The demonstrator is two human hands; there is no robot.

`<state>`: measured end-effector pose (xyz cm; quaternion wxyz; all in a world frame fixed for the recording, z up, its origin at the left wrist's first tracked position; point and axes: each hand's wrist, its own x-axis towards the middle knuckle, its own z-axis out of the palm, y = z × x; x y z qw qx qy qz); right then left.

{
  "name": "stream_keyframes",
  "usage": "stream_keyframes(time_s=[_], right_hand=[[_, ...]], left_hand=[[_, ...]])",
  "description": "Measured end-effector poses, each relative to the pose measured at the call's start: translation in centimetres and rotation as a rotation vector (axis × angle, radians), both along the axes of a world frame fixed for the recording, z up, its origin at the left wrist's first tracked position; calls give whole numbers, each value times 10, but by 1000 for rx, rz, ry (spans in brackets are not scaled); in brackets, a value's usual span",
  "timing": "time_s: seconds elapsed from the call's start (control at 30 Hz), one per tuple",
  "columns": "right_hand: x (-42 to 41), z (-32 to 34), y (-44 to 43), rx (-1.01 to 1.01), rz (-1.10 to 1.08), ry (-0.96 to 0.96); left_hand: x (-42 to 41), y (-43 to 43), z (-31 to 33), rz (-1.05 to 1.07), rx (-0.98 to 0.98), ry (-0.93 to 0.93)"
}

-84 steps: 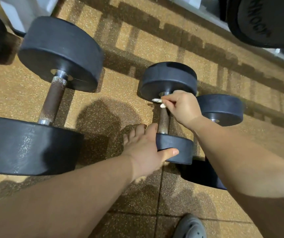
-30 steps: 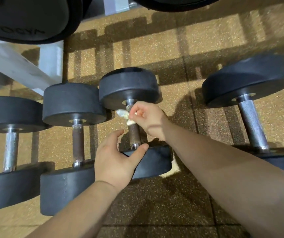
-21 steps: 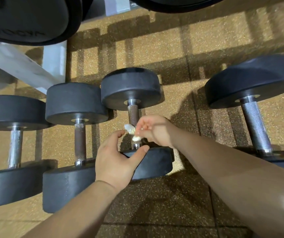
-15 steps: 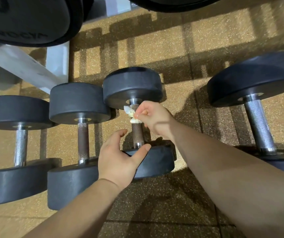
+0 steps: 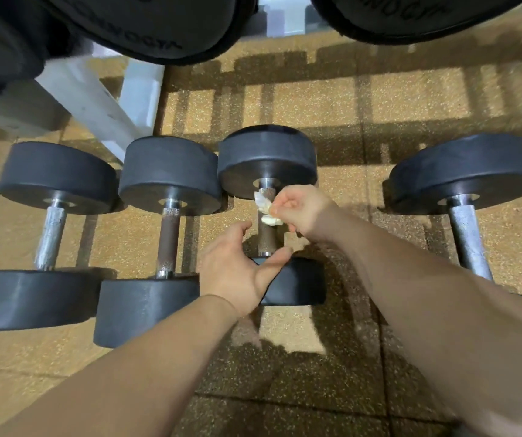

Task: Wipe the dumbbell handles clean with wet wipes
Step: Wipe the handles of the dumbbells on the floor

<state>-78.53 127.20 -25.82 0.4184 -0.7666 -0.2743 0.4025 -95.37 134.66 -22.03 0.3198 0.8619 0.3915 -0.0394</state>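
Because the wet wipe (image 5: 265,205) is bunched into a small white wad, the right hand (image 5: 303,209) pinches it between thumb and curled fingertips instead of wrapping it round. It presses the wad against the left side of the upper handle (image 5: 266,239), just under the far head (image 5: 267,159) at the centre of the frame. That hold puts pressure on one patch of the knurled bar, so covering the rest will probably mean sliding the wad along the bar and working round it.

Just below, the left hand (image 5: 237,266) lies loose and unclenched. Its thumb rests across the top of the near head (image 5: 297,287) and its fingers arch over the foot of the handle; whether they touch the bar I cannot tell. It looks like a brace, there to stop the dumbbell (image 5: 288,171) rolling on its round heads while the other hand rubs.

This bar is dull brown — grime or rust, hard to say. The next dumbbell (image 5: 168,238) to the left is brown too, its heads touching this one's. The outer left dumbbell (image 5: 49,234) and the right-hand dumbbell (image 5: 467,238), which lies well apart, show bright metal. All four lie side by side on the speckled floor (image 5: 379,99). The white rack (image 5: 95,99) stands at upper left, under the black weights (image 5: 158,23) along the top edge.
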Motion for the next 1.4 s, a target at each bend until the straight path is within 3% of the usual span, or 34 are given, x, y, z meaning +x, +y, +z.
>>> stream_keyframes(time_s=[0.17,0.27,0.4,0.6,0.77,1.1,1.3,1.4], right_hand=[[-23,30,31,-14,69,-212],[-43,40,47,-35,39,-215],[-71,42,69,-92,56,-199],[-101,46,112,-337,244,-301],[-114,24,153,-248,195,-329],[-125,-5,173,-149,178,-611],[-141,2,166,-141,542,-647],[-132,6,173,-112,569,-713]], left_hand=[[-8,21,16,-200,24,140],[-25,51,38,-252,183,203],[-61,104,53,-260,222,257],[-119,159,32,-48,52,148],[-122,158,11,199,-286,1],[-120,165,-8,291,-247,-135],[-130,163,-1,264,-280,-189],[-142,160,-3,182,-210,-172]])
